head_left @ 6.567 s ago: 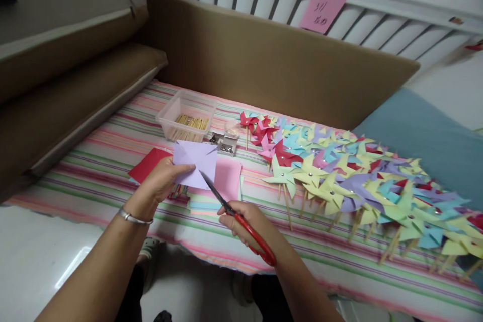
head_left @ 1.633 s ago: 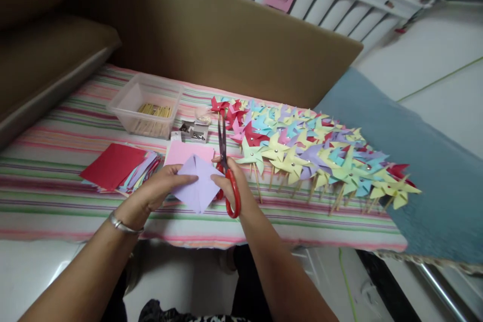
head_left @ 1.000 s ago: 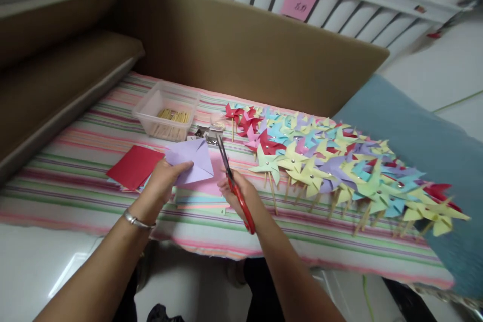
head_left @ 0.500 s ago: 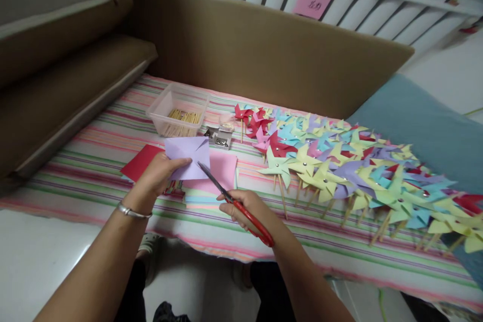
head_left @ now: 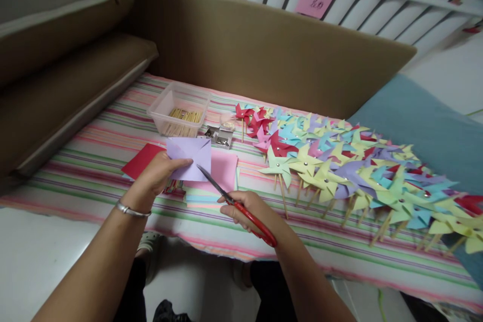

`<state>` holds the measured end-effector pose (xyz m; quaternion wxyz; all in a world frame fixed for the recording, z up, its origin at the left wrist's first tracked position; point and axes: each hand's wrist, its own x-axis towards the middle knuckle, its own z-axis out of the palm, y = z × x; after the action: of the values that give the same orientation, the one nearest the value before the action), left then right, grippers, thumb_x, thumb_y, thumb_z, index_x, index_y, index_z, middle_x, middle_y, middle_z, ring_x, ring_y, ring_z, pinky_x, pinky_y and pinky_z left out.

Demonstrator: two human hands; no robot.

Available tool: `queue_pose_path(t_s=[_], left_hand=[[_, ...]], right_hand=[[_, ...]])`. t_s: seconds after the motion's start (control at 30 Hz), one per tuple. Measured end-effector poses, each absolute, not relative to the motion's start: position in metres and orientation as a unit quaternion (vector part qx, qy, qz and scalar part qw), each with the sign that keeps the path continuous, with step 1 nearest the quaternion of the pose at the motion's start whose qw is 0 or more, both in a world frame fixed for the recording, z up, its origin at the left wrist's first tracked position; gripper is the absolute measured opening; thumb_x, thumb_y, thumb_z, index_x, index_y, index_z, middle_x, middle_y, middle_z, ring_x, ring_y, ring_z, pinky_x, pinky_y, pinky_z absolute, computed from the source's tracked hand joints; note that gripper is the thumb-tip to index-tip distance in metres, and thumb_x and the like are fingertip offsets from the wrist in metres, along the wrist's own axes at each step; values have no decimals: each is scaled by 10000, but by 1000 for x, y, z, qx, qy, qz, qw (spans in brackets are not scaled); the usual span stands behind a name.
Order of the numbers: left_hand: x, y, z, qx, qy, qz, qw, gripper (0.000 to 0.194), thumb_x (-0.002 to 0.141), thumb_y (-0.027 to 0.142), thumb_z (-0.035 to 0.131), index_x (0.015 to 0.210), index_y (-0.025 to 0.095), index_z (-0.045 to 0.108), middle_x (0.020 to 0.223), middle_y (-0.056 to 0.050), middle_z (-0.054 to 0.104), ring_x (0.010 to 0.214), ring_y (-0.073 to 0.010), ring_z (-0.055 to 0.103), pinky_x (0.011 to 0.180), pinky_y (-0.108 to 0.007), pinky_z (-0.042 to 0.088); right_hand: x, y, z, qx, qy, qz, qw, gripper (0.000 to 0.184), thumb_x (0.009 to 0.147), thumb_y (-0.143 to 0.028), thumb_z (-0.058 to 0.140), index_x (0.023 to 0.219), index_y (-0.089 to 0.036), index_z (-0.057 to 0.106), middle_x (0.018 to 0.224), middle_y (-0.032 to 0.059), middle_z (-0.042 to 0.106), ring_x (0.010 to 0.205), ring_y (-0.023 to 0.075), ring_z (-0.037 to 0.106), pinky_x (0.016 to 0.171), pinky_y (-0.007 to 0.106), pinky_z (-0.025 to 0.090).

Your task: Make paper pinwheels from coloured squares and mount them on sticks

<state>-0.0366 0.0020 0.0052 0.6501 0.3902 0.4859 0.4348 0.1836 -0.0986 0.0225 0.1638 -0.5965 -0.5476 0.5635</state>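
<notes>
Pinched at its left side, a square sheet of purple paper (head_left: 199,153) is in my left hand (head_left: 164,168), the thumb lying across its front. Diagonal lines run in from its upper corners. My right hand (head_left: 247,209) grips red-handled scissors (head_left: 258,229), whose dark blades point up and left, the tips at the paper's lower right part near my left thumb. Below the purple sheet, pink paper (head_left: 224,168) tops a stack of coloured sheets. Red paper (head_left: 141,160) lies left of it, partly behind my left hand.
Many paper pinwheels on sticks (head_left: 324,181) cover the right side of the striped cloth (head_left: 94,156). A clear plastic box (head_left: 158,115) holds short wooden sticks. Beside it lies a small tray of metal pins (head_left: 219,136). Brown boards (head_left: 264,50) stand behind and left.
The purple paper shows a clearer diagonal line at its upper left. Hands and scissors have shifted only very slightly.
</notes>
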Motion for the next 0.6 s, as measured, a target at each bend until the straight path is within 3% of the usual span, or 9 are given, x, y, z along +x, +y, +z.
queue_pose_path(t_s=[0.33,0.6], left_hand=[[-32,-3,10,404,496,435,633,368,484,250,832,807,120,714,817,-87,734,724,-237,671,678,-308,526],[-33,-3,12,407,502,430,631,322,500,244,821,774,117,709,816,-94,733,718,-226,671,677,-295,527]], right_hand=[[181,-99,19,-576,-580,542,194,278,800,-428,606,880,-164,647,597,-45,450,506,60,406,458,176,318],[180,-99,23,-579,-590,534,179,280,807,-437,585,852,-166,638,595,-39,459,526,75,429,474,186,322]])
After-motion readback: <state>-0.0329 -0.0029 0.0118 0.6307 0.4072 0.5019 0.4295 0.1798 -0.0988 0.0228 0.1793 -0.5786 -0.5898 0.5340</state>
